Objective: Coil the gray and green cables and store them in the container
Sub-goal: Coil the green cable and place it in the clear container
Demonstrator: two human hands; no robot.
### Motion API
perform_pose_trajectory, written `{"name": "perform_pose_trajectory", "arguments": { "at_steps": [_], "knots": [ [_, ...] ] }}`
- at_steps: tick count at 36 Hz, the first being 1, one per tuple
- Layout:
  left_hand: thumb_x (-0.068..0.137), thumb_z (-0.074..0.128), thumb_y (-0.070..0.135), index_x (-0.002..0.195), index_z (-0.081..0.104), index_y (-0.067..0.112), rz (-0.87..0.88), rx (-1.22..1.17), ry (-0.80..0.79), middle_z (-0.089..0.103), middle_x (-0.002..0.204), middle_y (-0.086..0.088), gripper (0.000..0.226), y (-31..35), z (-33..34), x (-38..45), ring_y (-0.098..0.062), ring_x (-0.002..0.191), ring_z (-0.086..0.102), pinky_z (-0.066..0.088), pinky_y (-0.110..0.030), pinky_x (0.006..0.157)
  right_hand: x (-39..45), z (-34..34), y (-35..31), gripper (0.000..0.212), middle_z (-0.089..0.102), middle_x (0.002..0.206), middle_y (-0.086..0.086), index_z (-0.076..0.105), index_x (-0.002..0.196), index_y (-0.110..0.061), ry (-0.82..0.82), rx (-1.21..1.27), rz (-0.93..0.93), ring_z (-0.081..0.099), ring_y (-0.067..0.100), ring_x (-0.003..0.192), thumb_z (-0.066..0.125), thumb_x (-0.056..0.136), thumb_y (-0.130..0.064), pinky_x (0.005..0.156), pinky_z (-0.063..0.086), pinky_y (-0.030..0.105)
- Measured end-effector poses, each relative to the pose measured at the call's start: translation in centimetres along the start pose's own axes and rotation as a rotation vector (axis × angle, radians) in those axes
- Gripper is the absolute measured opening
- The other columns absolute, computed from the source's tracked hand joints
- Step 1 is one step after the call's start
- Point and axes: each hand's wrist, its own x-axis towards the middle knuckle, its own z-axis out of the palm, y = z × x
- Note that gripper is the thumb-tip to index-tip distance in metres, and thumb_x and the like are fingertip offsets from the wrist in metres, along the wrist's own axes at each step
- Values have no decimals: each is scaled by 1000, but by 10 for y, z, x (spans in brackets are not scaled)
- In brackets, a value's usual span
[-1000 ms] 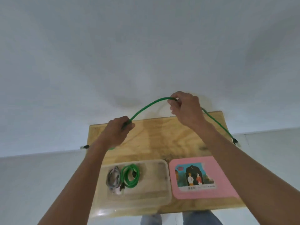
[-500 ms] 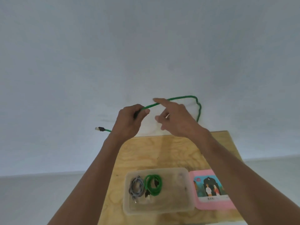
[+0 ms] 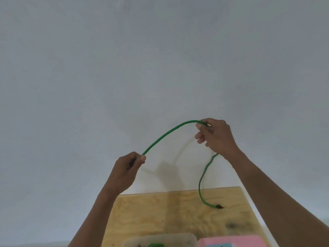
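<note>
A green cable [image 3: 167, 134] arches in the air between both hands, in front of a white wall. My left hand [image 3: 128, 165] is closed on one end of it, lower left. My right hand [image 3: 216, 136] pinches the cable higher up on the right. Past that hand the cable hangs down, and its plug end [image 3: 220, 206] lies on the wooden table [image 3: 160, 216]. The rim of the clear plastic container [image 3: 160, 237] shows at the bottom edge, with a bit of a coiled green cable [image 3: 156, 245] inside. The gray cable is out of view.
A pink mat [image 3: 231, 240] lies on the table to the right of the container, cut off by the bottom edge. A plain white wall fills the space behind the table.
The view has tilted up, so the container is nearly out of frame. My right hand has taken hold of the cable again and moved right and up. The free end now hangs to the table.
</note>
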Motion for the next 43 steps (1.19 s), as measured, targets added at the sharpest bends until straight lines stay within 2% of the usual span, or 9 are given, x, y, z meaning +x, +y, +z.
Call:
{"name": "perform_pose_trajectory", "arguments": {
  "at_steps": [3,7,13,20,28,34,37,41,43],
  "knots": [
    [97,54,50,75,67,26,-32,-24,78,38,59,-1,35,15,15,4,-15,55,34,31,-31,58,1,-2,13,31,74,73,0,58,124,-20,-10,-186,-32,72,19,66,57,97,-34,69,57,28],
    [98,55,45,75,71,20,-127,-171,132,36,56,6,38,46,35,6,-12,50,31,30,-33,53,-21,5,8,70,69,87,-11,15,150,-46,-84,-384,-219,66,13,71,57,96,-31,75,56,35],
    [100,53,38,88,70,5,-133,-411,-23,28,59,-3,39,96,51,12,-17,50,22,17,-38,54,-32,32,0,57,39,135,-3,44,142,-39,-121,-355,-641,60,15,79,60,94,-12,72,58,36],
    [98,54,20,109,71,0,-155,-666,-207,40,67,-4,28,121,48,10,-17,55,29,25,-31,56,1,16,-22,17,55,107,2,72,106,-20,50,-277,-798,58,13,73,70,89,-17,59,55,36],
    [93,62,23,96,70,1,-165,-823,-308,48,65,-9,24,133,55,6,-17,51,42,44,-30,55,21,7,-23,13,63,100,-29,69,103,-36,-102,-242,-676,45,6,110,66,90,-33,84,49,27],
    [96,57,14,98,67,-1,-163,-1028,-341,44,63,-7,18,154,66,10,-15,50,40,42,-28,53,19,15,-24,13,70,100,-18,72,100,-25,-294,100,-509,59,-2,104,66,91,-17,92,38,9],
    [94,56,11,103,66,-2,-139,-1088,-355,48,67,-9,19,163,70,14,-16,52,45,47,-30,57,19,16,-26,18,69,91,-9,70,97,-16,-374,308,-415,65,8,88,64,80,-17,85,46,17],
    [95,49,13,91,67,0,-132,-1094,-307,50,65,-10,23,181,73,22,-17,48,46,47,-30,54,16,9,-34,24,58,73,13,62,105,9,-376,250,-416,59,15,48,46,92,-4,45,47,19],
    [96,47,13,88,63,0,-117,-1127,-255,44,60,-7,22,190,75,27,-14,44,40,42,-27,47,13,8,-33,28,65,69,10,62,101,13,-466,310,-447,65,13,52,40,97,-5,46,49,18]
  ]
}}
